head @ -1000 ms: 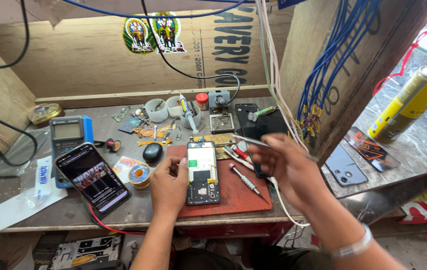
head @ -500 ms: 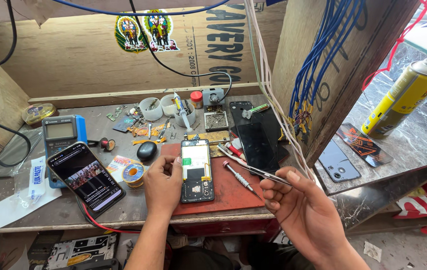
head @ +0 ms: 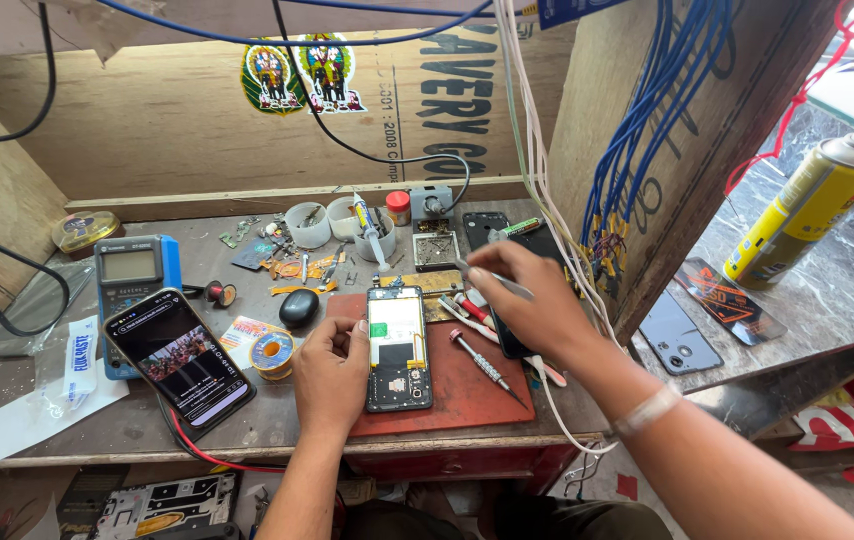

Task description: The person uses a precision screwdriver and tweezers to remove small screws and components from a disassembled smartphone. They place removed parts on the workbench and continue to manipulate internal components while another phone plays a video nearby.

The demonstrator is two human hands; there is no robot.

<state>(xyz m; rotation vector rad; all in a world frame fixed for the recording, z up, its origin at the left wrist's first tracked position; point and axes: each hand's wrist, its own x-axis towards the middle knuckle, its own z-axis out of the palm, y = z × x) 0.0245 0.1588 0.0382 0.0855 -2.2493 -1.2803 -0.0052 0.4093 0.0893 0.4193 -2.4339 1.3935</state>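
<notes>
- The left hand [head: 330,368] steadies the opened black phone with its back cover off [head: 398,348], lying on the red rubber mat [head: 467,395].
- The right hand [head: 537,300] pinches slim metal tweezers [head: 495,282].
- Step, I judge: internal repair; next needs a precise tweezer tip.
- Count: one red-handled screwdriver [head: 483,362], one lit phone [head: 180,356], one multimeter [head: 131,275].

Both forearms are bare, and a pale band [head: 650,411] circles the right wrist.

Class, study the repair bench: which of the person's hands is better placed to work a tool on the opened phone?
Probably the right hand: it holds tweezers just above the opened phone. The left hand rests against the phone's edge, steadying it on the red mat.
</notes>
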